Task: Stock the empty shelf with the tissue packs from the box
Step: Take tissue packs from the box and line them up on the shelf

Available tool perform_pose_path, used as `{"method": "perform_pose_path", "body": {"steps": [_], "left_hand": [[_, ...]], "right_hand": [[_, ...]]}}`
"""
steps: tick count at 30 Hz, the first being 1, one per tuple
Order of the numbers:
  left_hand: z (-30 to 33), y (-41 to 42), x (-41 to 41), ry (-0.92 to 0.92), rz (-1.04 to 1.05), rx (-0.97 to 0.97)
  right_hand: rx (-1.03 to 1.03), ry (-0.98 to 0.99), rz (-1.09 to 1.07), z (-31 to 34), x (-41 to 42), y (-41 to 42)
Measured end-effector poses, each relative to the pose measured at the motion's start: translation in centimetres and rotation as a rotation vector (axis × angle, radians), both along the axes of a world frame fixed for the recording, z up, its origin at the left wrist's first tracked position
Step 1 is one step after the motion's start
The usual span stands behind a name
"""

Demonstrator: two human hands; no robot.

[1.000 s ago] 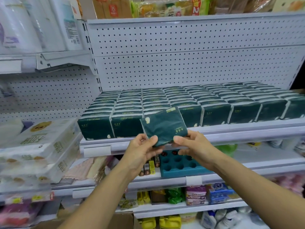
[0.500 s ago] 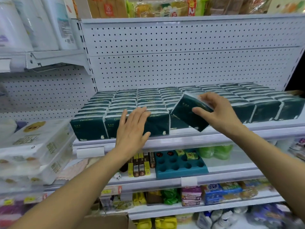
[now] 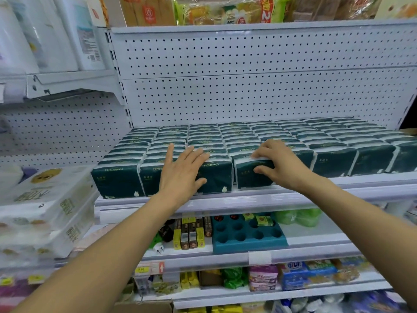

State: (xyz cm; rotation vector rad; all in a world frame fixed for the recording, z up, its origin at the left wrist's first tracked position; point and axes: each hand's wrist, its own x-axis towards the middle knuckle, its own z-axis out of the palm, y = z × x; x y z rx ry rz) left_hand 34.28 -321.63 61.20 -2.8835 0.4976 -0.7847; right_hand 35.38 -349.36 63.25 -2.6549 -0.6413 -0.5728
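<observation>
Right hand (image 3: 278, 164) grips the front tissue pack (image 3: 253, 173) of the fourth column, fingers curled over its top edge and thumb pressed on its dark green face. The pack stands at the front lip of the shelf (image 3: 237, 201), apparently seated in its slot. Left hand (image 3: 181, 171) lies flat with straight fingers against the front packs of the second and third columns, pressing them back and holding nothing.

Risk assessment: the front row sits very near the shelf lip. If the right hand lets go before the pack is fully upright and square, the pack is likely to tip forward and drop to the lower shelves. Uneven pressure from the left hand could skew the neighbouring columns and push the rows out of line. The soft wrap may also crease under a hard pinch.

Contents: the shelf carries rows of tissue packs (image 3: 293, 136) across its full visible width, standing on edge, touching side by side. No free slot is visible, so stocking appears nearly complete. A cardboard box edge (image 3: 144, 307) shows at the bottom of the view; its contents are hidden.
</observation>
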Motion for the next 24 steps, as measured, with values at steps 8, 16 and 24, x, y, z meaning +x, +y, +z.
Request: {"method": "perform_pose_path", "body": {"steps": [8,16,24], "left_hand": [[-0.9,-0.3,0.4,0.026,-0.003,-0.067],[-0.9,-0.5,-1.2,0.055,0.007,-0.113],[-5.7,5.7,-10.0,-0.13,-0.043,-0.222]], "right_hand": [[0.113,-0.065,0.004,-3.2,1.9,0.9],[0.029,-0.192,-0.086,-3.4,0.1,2.4],[0.016,-0.397,0.027,-5.2,-8.7,11.2]]}}
